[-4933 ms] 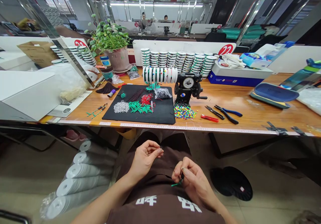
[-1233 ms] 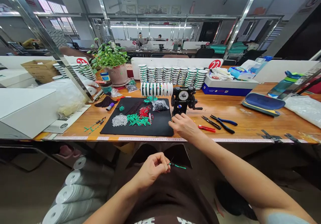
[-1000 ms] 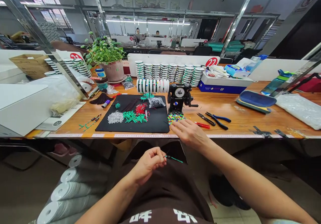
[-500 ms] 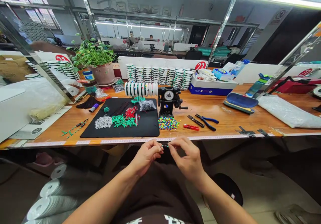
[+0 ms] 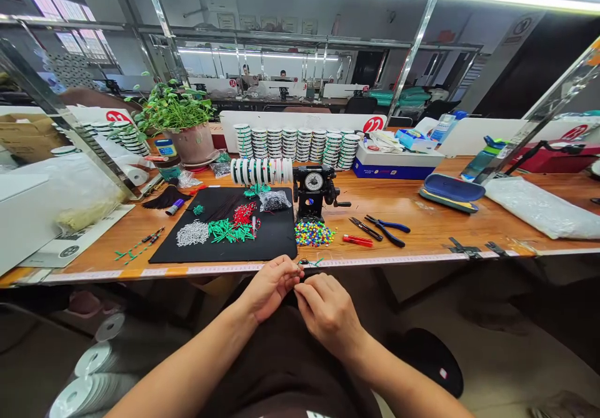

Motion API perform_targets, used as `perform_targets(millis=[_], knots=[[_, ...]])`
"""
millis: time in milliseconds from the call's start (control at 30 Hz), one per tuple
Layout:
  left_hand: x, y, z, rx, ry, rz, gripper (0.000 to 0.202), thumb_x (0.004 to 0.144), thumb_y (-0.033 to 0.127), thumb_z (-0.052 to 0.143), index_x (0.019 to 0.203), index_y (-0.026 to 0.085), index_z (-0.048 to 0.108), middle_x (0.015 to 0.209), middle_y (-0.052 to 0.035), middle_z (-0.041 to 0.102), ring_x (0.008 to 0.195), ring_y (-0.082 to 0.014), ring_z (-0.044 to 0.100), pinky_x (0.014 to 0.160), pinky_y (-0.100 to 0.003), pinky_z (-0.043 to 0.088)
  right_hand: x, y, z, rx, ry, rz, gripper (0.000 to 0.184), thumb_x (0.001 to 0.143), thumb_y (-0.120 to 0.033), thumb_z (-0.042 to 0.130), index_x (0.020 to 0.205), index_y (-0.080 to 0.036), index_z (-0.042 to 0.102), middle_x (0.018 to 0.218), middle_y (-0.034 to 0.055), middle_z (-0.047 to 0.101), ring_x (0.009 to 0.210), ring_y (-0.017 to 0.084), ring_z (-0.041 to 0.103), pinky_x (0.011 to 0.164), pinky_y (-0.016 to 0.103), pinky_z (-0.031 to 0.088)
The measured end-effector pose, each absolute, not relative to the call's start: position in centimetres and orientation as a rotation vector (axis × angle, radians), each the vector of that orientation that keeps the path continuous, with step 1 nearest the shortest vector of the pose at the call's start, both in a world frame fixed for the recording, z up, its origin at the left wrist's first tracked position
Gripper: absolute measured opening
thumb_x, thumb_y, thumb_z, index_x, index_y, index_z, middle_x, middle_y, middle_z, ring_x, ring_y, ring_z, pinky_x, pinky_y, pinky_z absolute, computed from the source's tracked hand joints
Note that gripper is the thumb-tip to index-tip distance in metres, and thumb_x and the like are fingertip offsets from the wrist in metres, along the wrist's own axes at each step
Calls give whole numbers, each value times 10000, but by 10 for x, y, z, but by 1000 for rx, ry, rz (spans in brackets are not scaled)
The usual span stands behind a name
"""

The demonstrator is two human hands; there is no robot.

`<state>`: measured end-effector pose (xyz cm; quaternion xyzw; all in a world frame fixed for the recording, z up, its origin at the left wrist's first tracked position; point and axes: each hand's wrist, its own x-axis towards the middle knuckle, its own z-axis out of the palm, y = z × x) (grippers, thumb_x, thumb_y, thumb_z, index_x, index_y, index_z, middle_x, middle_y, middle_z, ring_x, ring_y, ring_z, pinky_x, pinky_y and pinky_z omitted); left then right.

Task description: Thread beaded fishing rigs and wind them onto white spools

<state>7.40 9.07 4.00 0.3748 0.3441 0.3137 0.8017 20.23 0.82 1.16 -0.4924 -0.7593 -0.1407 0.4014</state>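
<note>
A thin dark strand with a green end (image 5: 319, 262) curls up above my fingertips, just in front of the table edge. My left hand (image 5: 275, 285) is closed in a pinch on it. Close beside, my right hand (image 5: 328, 315) is also pinched shut, its fingertips almost meeting the left ones; what lies between them is too small to make out. Beyond the hands, a black mat (image 5: 164, 243) carries silver pieces (image 5: 192, 233), green tubes (image 5: 229, 231), red pieces (image 5: 244, 213) and a bag of dark bits (image 5: 274, 200).
A black hand-cranked counter (image 5: 313, 184) stands behind colourful beads (image 5: 315, 234). White spools (image 5: 262, 171) are lined up left of it. Rightward lie a red lighter-like item (image 5: 357, 240), snips (image 5: 365, 228) and blue-handled pliers (image 5: 388, 229). Finished-looking green-and-black strands (image 5: 140, 243) lie left.
My right hand has moved left and down, closer to my left hand, and its fingers have curled in more. The strand, earlier stretched between both hands, now curls above them.
</note>
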Motion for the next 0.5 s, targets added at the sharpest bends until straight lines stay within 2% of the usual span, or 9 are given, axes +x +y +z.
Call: perform_targets(millis=[67, 167, 267, 400, 500], knots=[[73, 91, 40, 798, 741, 659, 268, 588, 240, 824, 631, 147, 576, 731, -10, 642, 694, -81, 566, 661, -162, 461, 201, 7, 13, -1245, -1951, -394, 167, 974, -74, 511, 876, -158, 616, 759, 66, 623, 685, 205, 557, 631, 328, 441], [72, 93, 40, 832, 758, 635, 296, 582, 273, 816, 626, 153, 549, 712, 1, 628, 630, -59, 528, 609, -152, 433, 205, 8, 14, -1162, -1955, -358, 136, 979, -87, 522, 947, -167, 627, 799, 67, 652, 715, 206, 597, 649, 326, 465], [71, 96, 42, 880, 779, 607, 317, 575, 291, 803, 624, 162, 518, 699, -2, 626, 589, -53, 505, 540, -150, 375, 217, 18, 17, -1131, -1769, -122, 129, 989, -114, 508, 987, -186, 615, 891, 76, 671, 802, 198, 638, 724, 309, 514], [69, 104, 45, 1021, 811, 561, 325, 579, 307, 791, 624, 166, 501, 663, -30, 640, 587, -76, 527, 489, -161, 281, 239, 44, 19, -1303, -1703, 212, 180, 971, -127, 498, 1102, -173, 614, 970, 78, 703, 719, 177, 644, 693, 300, 523], [68, 109, 47, 1190, 831, 551, 286, 637, 318, 745, 628, 172, 499, 613, -29, 640, 507, -72, 454, 482, -188, 245, 248, 60, 18, -1290, -1824, 451, 170, 943, -99, 554, 1053, -181, 655, 938, 53, 723, 749, 173, 668, 699, 280, 525]])
